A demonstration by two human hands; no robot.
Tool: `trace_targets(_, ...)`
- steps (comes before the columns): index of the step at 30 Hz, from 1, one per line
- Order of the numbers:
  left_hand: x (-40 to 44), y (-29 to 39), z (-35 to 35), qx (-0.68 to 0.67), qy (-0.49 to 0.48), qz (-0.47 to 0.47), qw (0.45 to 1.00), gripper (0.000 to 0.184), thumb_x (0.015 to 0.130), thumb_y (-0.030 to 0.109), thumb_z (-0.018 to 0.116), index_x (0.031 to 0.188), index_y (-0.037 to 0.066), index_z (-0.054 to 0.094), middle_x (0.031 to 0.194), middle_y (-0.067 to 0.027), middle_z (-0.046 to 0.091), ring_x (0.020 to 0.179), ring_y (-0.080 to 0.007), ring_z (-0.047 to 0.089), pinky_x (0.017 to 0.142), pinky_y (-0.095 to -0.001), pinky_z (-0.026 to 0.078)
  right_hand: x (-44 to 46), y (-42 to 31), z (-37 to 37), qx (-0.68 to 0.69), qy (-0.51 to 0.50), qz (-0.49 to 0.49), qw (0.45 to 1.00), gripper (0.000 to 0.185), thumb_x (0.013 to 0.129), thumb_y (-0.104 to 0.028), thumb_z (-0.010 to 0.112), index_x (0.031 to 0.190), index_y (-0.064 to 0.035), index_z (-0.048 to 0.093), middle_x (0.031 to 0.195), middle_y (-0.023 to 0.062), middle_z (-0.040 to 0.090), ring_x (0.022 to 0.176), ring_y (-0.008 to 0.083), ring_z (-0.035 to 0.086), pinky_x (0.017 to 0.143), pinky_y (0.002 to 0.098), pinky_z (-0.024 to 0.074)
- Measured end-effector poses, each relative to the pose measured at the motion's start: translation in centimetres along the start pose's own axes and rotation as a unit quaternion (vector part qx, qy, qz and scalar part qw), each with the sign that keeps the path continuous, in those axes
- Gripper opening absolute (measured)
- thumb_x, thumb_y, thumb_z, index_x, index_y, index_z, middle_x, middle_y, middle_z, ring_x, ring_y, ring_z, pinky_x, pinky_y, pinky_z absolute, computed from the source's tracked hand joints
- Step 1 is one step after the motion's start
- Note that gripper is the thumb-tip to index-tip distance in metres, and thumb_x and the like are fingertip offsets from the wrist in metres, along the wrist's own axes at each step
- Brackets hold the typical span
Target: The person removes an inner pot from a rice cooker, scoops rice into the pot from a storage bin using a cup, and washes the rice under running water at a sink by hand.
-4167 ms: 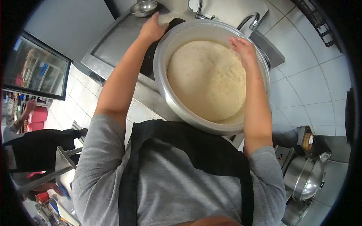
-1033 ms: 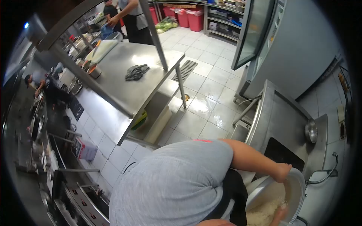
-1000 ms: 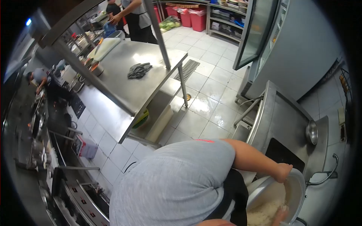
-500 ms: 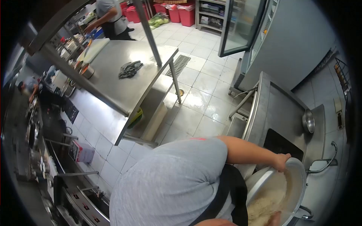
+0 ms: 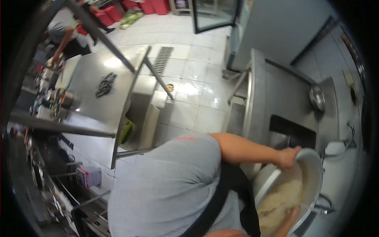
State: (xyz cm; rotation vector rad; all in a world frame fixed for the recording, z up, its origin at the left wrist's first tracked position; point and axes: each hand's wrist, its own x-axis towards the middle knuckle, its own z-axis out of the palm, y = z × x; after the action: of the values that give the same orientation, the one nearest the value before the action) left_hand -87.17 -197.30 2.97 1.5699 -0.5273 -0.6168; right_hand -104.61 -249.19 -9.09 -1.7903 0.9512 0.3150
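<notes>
A large metal pot [image 5: 314, 177] is tilted at the sink's edge, with a pale, wet, grainy mass like rice [image 5: 282, 195] inside. My left hand [image 5: 289, 157] is closed around the pot's rim on the side by the sink basin [image 5: 292, 132]. Inside the pot, my right hand [image 5: 291, 218] lies against the pale mass, fingers seemingly stretched out and slightly blurred. A pale streak shows in the dark basin beneath the rim. My grey-shirted upper body covers part of the pot's near side.
A metal bowl [image 5: 317, 98] rests on the sink counter [image 5: 282, 85]. Taps [image 5: 351, 130] stand along the wall. Behind is a steel table [image 5: 89, 87] with a dark cloth [image 5: 106, 85]. A co-worker [image 5: 65, 33] bends at its far end. A glass door [image 5: 215, 15] stands ajar.
My view has shifted, so the table appears further left. My right hand shows more inside the pot. My left hand keeps its hold on the rim. The co-worker bends lower.
</notes>
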Motion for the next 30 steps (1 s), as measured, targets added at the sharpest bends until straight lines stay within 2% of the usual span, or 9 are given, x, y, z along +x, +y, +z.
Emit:
trace_targets(4,-0.6,0.5,-0.5,0.029,0.027,0.021,0.999,0.076,0.064,0.015,0.068,0.13,0.001,0.032,0.118,-0.0243,0.051,0.111,-0.0365,0.05,0.094,-0.0386,0.041,-4.3,-9.4,13.0,-0.226,0.114,-0.161,0.954,0.058,0.089,-0.051,0.04,0.13,-0.0107,0.045,0.128,0.0153,0.047,0.118,0.0262,0.044,0.098,0.0362,0.034)
trace_targets(8,0.7,-1.5,0.0,0.053,0.066,0.07,0.994,0.076,0.06,0.011,0.067,0.127,-0.003,0.036,0.12,-0.0209,0.049,0.115,-0.0328,0.046,0.098,-0.0355,0.036,-7.2,-12.8,17.2,-0.319,-0.024,-0.178,0.931,0.068,0.08,-0.057,0.052,0.128,-0.0096,0.049,0.132,0.0192,0.044,0.124,0.0293,0.039,0.105,0.0375,0.0262)
trace_targets(9,0.0,-0.2,-0.4,0.028,0.048,0.052,0.997,0.076,0.06,0.009,0.066,0.128,-0.003,0.034,0.118,-0.0194,0.049,0.114,-0.0298,0.046,0.098,-0.0346,0.036,-12.3,-16.5,19.4,-0.236,-0.09,-0.021,0.967,0.075,0.071,-0.056,0.064,0.125,-0.006,0.051,0.135,0.0202,0.04,0.13,0.0329,0.028,0.106,0.0416,0.0243)
trace_targets(12,-0.2,0.2,-0.7,0.001,0.025,0.012,1.0,0.078,0.06,0.003,0.064,0.13,0.0,0.031,0.114,-0.0167,0.051,0.107,-0.0256,0.049,0.094,-0.0315,0.038,-19.7,-16.6,23.4,-0.491,-0.055,-0.304,0.815,0.073,0.062,-0.051,0.073,0.115,-0.0016,0.057,0.134,0.0211,0.037,0.124,0.0387,0.034,0.098,0.0431,0.0374)
trace_targets(15,1.0,-1.8,-0.7,-0.001,0.032,0.027,0.999,0.084,0.061,0.014,0.069,0.133,0.001,0.029,0.11,-0.0246,0.055,0.103,-0.0343,0.054,0.09,-0.0364,0.041,-24.2,-14.1,24.3,-0.608,-0.066,-0.323,0.722,0.069,0.059,-0.039,0.078,0.116,-0.0059,0.058,0.139,0.0155,0.031,0.123,0.0392,0.035,0.096,0.0442,0.0394)
trace_targets(18,0.9,-1.7,-0.2,0.003,0.032,0.039,0.999,0.085,0.062,0.014,0.068,0.135,0.0,0.027,0.111,-0.0236,0.054,0.104,-0.0328,0.054,0.09,-0.0358,0.041,-23.5,-13.2,22.0,-0.597,-0.14,-0.223,0.758,0.062,0.058,-0.02,0.078,0.117,-0.0115,0.058,0.142,0.0086,0.029,0.122,0.0395,0.037,0.097,0.0458,0.0395)
trace_targets(21,0.7,-1.5,-0.4,-0.009,0.023,0.04,0.999,0.085,0.063,0.014,0.067,0.135,0.0,0.026,0.113,-0.0234,0.053,0.106,-0.0318,0.053,0.091,-0.035,0.041,-16.4,-8.5,18.2,-0.526,-0.002,-0.303,0.795,0.045,0.062,-0.004,0.069,0.106,-0.0108,0.063,0.123,0.014,0.048,0.108,0.0341,0.05,0.092,0.0397,0.0442)
trace_targets(25,0.4,-0.9,-0.8,0.002,0.016,0.03,0.999,0.083,0.063,0.013,0.065,0.135,0.0,0.026,0.109,-0.0238,0.055,0.103,-0.0323,0.054,0.09,-0.0344,0.041,-10.9,-12.2,16.0,-0.556,0.171,-0.291,0.759,0.027,0.072,-0.019,0.065,0.097,-0.0077,0.065,0.102,0.0145,0.062,0.09,0.0276,0.058,0.075,0.0373,0.0456)
trace_targets(30,0.7,-1.5,-0.5,0.007,0.017,0.052,0.998,0.082,0.063,0.012,0.064,0.134,0.0,0.025,0.105,-0.0239,0.056,0.099,-0.033,0.056,0.088,-0.0353,0.042,-0.9,-18.2,16.9,-0.178,0.001,-0.266,0.947,0.037,0.079,-0.031,0.059,0.101,-0.0026,0.065,0.096,0.0157,0.064,0.088,0.0218,0.059,0.08,0.0344,0.0445)
